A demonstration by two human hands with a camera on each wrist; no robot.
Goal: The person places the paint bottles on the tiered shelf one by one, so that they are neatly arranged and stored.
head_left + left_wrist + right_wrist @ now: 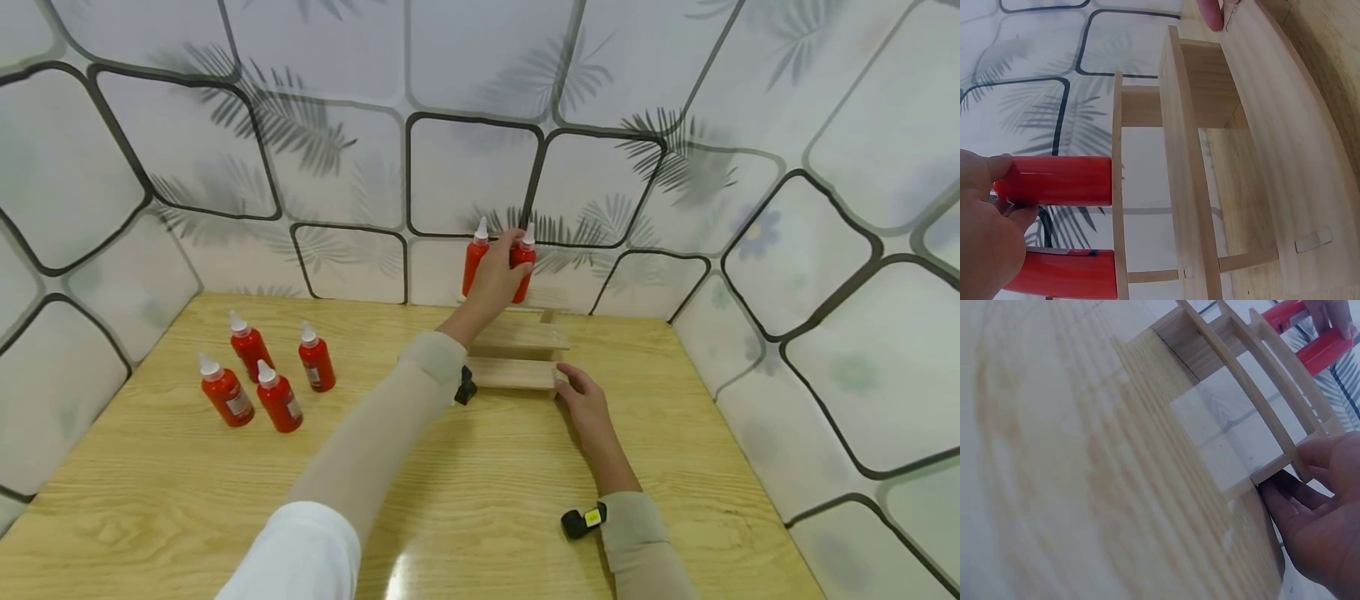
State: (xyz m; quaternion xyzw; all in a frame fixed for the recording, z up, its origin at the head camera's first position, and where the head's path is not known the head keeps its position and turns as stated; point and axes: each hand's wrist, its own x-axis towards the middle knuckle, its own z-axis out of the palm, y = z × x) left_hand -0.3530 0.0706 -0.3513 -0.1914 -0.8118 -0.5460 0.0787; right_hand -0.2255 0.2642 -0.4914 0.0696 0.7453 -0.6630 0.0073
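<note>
The left hand's grip [497,273] pinches a glossy red cylindrical bottle with a white pointed cap [1069,181] between thumb and fingers, the bottle on the top step of a three-tiered pale wooden rack [517,373], just beside a matching red bottle [474,265]. The right hand's grip [588,410] clamps the rack's lowest right end.

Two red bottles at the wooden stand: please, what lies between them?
In the left wrist view, fingers of the left hand are between the gripped bottle and the other bottle; patterned wall shows behind.
</note>
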